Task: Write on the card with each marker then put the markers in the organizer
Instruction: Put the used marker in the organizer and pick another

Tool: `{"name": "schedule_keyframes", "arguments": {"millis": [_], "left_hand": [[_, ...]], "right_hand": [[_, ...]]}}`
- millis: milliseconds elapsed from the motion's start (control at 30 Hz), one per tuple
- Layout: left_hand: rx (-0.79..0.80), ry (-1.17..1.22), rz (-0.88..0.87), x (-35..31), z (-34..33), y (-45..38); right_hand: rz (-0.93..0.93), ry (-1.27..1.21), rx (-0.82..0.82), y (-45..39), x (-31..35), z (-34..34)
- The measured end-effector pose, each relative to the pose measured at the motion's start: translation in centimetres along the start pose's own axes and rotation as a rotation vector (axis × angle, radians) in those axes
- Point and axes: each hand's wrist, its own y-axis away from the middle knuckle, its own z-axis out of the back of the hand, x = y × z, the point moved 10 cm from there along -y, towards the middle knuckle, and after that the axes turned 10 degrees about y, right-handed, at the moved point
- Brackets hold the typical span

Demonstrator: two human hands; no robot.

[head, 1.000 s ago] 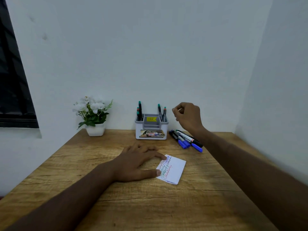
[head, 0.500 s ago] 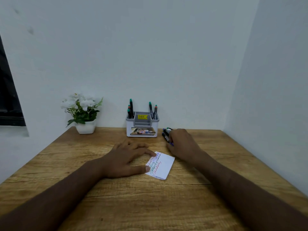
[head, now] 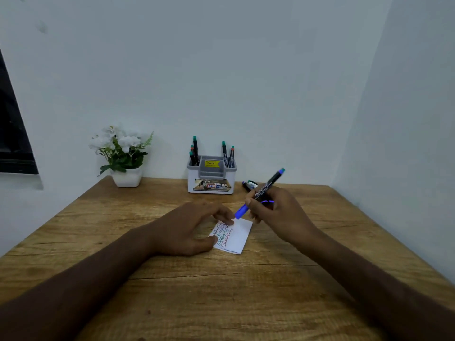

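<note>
Blue-capped black marker (head: 261,193) gripped in right hand (head: 275,212), cap toward left hand (head: 194,227), prob. for uncapping; left fingers flat, pinning small white card (head: 240,236) to wooden worktop (head: 221,291).

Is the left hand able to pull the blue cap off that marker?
Probably yes. The left hand rests on the card, fingertips right beside the blue cap of the marker the right hand grips; nothing lies between.

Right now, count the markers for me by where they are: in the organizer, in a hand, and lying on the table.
Markers in the organizer: 5
Blue marker held in the right hand: 1
Markers lying on the table, behind that hand: at least 2, partly hidden
Total: at least 8
</note>
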Motion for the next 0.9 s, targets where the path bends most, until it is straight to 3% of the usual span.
{"name": "schedule_keyframes", "arguments": {"millis": [67, 300, 433, 700, 767, 900], "left_hand": [[-0.013, 0.011, 0.038, 0.3, 0.1, 0.0], [-0.022, -0.153, 0.141, 0.0, -0.1, -0.1], [-0.035, -0.198, 0.129, -0.6, -0.2, -0.5], [-0.006, -0.193, 0.144, 0.6, 0.0, -0.4], [0.006, -0.157, 0.157, 1.2, 0.0, -0.3], [0.009, -0.068, 0.141, 0.9, 0.3, -0.1]], "right_hand": [[-0.077, -0.216, 0.042, 0.6, -1.1, -1.2], [-0.096, -0.416, 0.168, 1.6, -0.8, -4.0], [-0.069, -0.323, 0.124, 1.7, -0.8, -3.5], [-0.039, -0.534, 0.159, 1.8, -0.3, -4.8], [-0.081, -0.715, 0.184, 1.5, -0.4, -4.9], [-0.072, -0.746, 0.070, 0.7, -0.8, -2.1]]}}
